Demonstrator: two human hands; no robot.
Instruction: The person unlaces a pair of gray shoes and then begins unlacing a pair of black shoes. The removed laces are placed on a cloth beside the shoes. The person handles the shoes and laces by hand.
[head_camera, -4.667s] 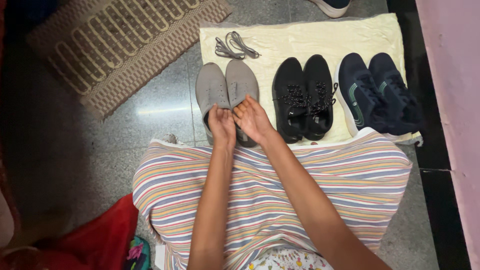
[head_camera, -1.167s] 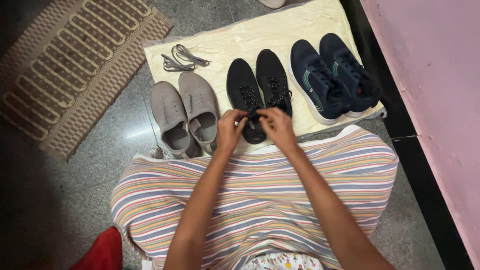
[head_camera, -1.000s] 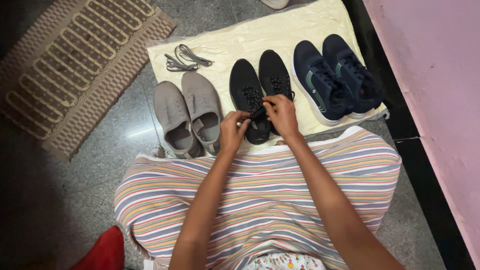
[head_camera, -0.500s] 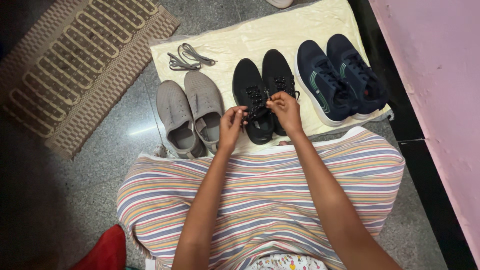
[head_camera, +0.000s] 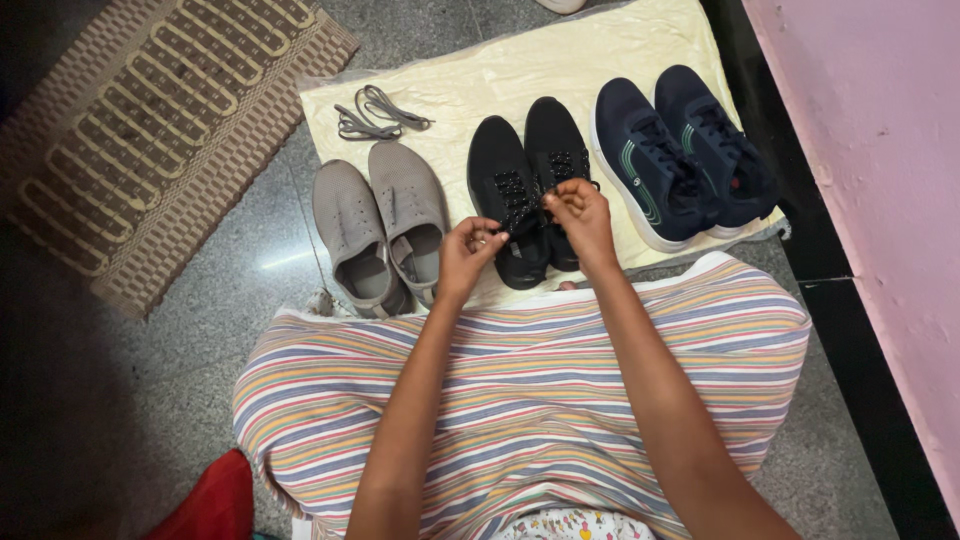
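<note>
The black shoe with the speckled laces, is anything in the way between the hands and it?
Nothing visible is. The left hand and right hand are already over the left black shoe, pinching its speckled lace. The grey shoes and navy shoes sit off to either side.

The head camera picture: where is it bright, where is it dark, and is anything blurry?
Head view: the pale cloth and pink wall are well lit; a glare streak shines on the stone floor beside the grey shoes; the lower left corner sinks into deep shadow. Both hands, left hand and right hand, and the black shoes look fairly sharp.
</note>
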